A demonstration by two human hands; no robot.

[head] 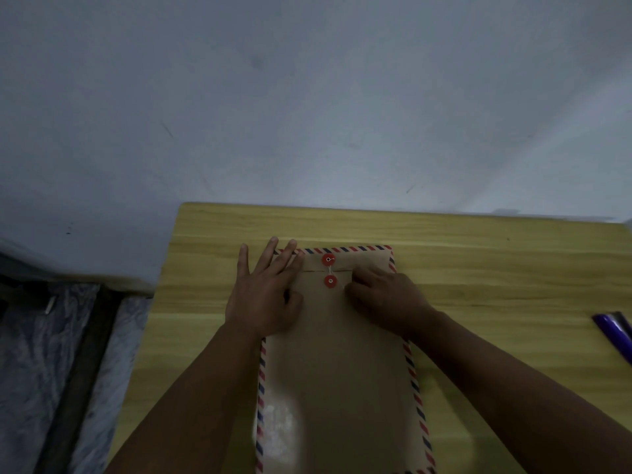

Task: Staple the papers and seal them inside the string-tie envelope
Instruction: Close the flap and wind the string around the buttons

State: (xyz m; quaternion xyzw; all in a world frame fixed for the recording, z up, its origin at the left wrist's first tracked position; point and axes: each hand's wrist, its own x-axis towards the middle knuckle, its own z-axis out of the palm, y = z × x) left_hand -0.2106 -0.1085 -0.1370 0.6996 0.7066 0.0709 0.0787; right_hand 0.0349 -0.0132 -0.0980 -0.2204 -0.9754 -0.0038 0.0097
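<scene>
A brown string-tie envelope (337,378) with a red-and-blue striped border lies lengthwise on the wooden table (496,268). Its flap is folded down at the far end. Two red buttons (329,270) sit one above the other, joined by a thin white string. My left hand (265,295) lies flat on the envelope's upper left corner, fingers spread. My right hand (388,294) rests on the upper right part with fingers curled beside the lower button. No loose papers show.
A purple stapler-like object (615,331) lies at the table's right edge. A grey wall stands just behind the table. Left of the table, a dark frame and a marbled surface (44,354) sit lower down.
</scene>
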